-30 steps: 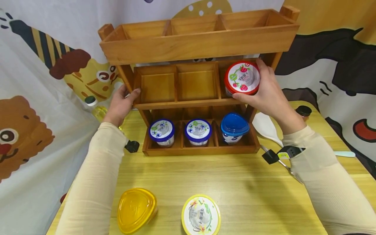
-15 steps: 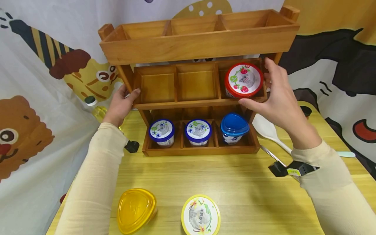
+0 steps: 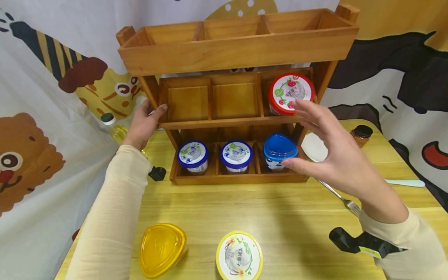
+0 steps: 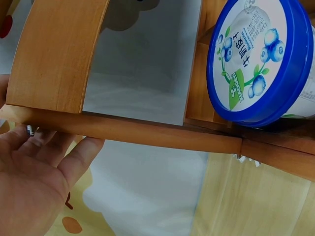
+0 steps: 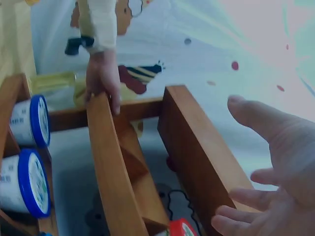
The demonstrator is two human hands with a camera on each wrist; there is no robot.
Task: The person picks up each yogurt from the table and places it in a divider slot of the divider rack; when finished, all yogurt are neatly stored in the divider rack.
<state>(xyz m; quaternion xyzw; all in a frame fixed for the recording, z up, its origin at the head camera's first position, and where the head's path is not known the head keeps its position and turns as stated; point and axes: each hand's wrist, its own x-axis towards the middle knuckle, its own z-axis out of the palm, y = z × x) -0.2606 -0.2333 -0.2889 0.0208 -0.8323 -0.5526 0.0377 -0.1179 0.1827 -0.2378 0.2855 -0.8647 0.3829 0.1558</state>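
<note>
A three-tier wooden rack (image 3: 238,52) stands on the table. My left hand (image 3: 143,122) grips its left side at the middle tier, thumb at the front edge; in the left wrist view its fingers (image 4: 81,157) lie along the side rail. A round tub with a red-rimmed strawberry lid (image 3: 285,87) sits in the right compartment of the middle tier. My right hand (image 3: 343,163) is in front of the rack's right side, holding nothing, fingers apart. On the bottom tier are two blueberry tubs (image 3: 192,153) with blue lids and a cup with a blue triangular lid (image 3: 280,146).
A yellow triangular-lidded container (image 3: 162,249) and a yellow-rimmed tub (image 3: 239,254) stand at the table's front. Right of the rack lie a white spoon (image 3: 313,147), a fork (image 3: 350,205) and a dark-lidded jar (image 3: 362,134). An oil bottle (image 3: 117,130) stands at the left.
My right hand has let go of the strawberry tub and moved back, down and to the right. The tub stays in the compartment. The left hand keeps its hold on the rack.
</note>
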